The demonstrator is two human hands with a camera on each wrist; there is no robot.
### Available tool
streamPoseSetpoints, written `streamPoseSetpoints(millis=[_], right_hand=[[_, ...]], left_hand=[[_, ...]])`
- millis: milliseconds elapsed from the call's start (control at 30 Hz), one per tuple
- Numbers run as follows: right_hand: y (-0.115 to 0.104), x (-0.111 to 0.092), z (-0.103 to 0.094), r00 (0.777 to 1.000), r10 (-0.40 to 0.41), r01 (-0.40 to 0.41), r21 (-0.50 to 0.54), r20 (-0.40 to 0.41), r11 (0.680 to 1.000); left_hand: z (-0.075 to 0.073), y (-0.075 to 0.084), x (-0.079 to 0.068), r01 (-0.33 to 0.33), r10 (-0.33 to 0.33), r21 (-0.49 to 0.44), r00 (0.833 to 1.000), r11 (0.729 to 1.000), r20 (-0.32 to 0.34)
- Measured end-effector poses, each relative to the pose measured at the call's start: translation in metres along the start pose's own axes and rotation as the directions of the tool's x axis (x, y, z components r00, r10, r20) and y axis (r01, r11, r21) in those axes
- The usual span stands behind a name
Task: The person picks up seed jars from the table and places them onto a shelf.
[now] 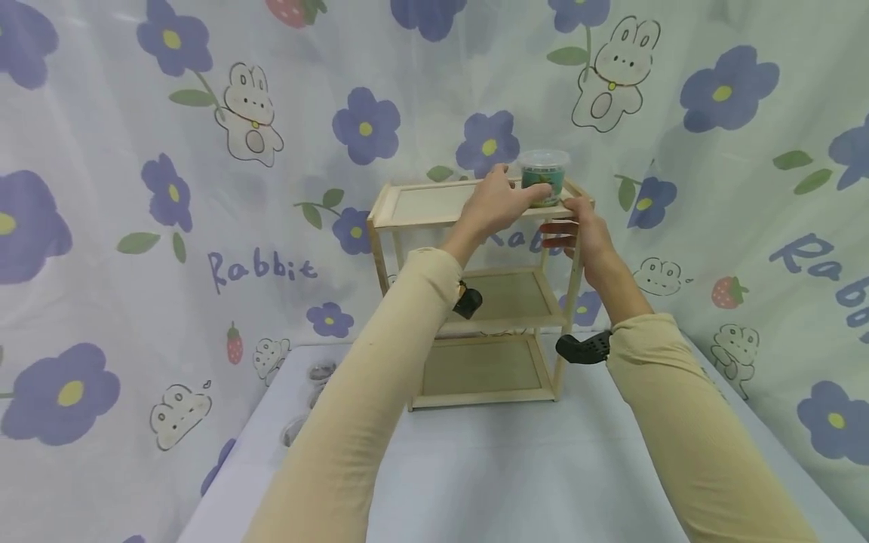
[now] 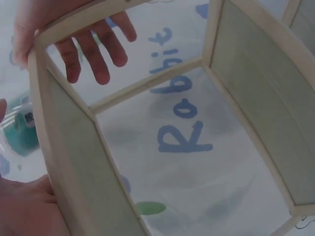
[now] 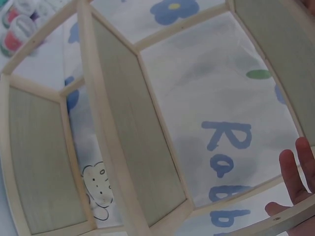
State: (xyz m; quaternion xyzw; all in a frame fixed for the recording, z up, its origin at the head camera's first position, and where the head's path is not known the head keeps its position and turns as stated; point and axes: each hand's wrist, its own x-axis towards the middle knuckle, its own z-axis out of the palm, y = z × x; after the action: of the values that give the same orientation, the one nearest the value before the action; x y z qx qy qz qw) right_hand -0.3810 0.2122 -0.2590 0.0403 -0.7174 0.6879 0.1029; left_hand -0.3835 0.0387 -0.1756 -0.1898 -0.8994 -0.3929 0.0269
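Note:
On the right end of a wooden three-tier shelf (image 1: pixel 434 202) stands a clear-lidded plastic tub (image 1: pixel 545 170) with a teal label. My left hand (image 1: pixel 498 200) holds this tub, thumb across its front and fingers reaching toward its far side. My right hand (image 1: pixel 592 235) is at the shelf's top right corner, thumb on the upper edge and fingers extending beneath it through the side opening. Those fingers (image 2: pixel 101 64) look fairly straight in the left wrist view, which shows the tub (image 2: pixel 22 125) only partly. In the right wrist view, several right fingertips (image 3: pixel 290 172) show below the top tier.
Several clear round containers (image 1: pixel 292 430) stand at the table's left side, partly hidden by my left sleeve; the right wrist view shows red and green on them (image 3: pixel 19 32). A printed curtain (image 1: pixel 271 196) hangs behind the shelf, which stands on a white-covered table (image 1: pixel 489 475).

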Motion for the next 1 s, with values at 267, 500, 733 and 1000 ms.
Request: streamPoseSetpoints(millis=[267,500,733,1000], right_hand=[[0.003,0.001,-0.001,1.0,-0.013,0.012,0.026,0.022,1.0],[0.002,0.0,-0.003,0.999,-0.039,0.039,0.015,0.012,0.999],[0.002,-0.001,-0.004,0.999,-0.042,0.042,-0.007,0.012,0.999],[0.002,-0.002,-0.005,0.999,-0.043,0.043,-0.008,0.009,0.999]], left_hand=[[-0.004,-0.005,-0.013,-0.039,0.038,-0.047,0.999,0.998,-0.017],[-0.014,-0.009,-0.032,-0.075,0.075,-0.015,0.997,0.997,-0.024],[-0.025,-0.024,-0.06,-0.119,0.117,-0.022,0.991,0.993,-0.06],[-0.036,-0.047,-0.103,-0.243,0.232,-0.074,0.964,0.967,-0.127]])
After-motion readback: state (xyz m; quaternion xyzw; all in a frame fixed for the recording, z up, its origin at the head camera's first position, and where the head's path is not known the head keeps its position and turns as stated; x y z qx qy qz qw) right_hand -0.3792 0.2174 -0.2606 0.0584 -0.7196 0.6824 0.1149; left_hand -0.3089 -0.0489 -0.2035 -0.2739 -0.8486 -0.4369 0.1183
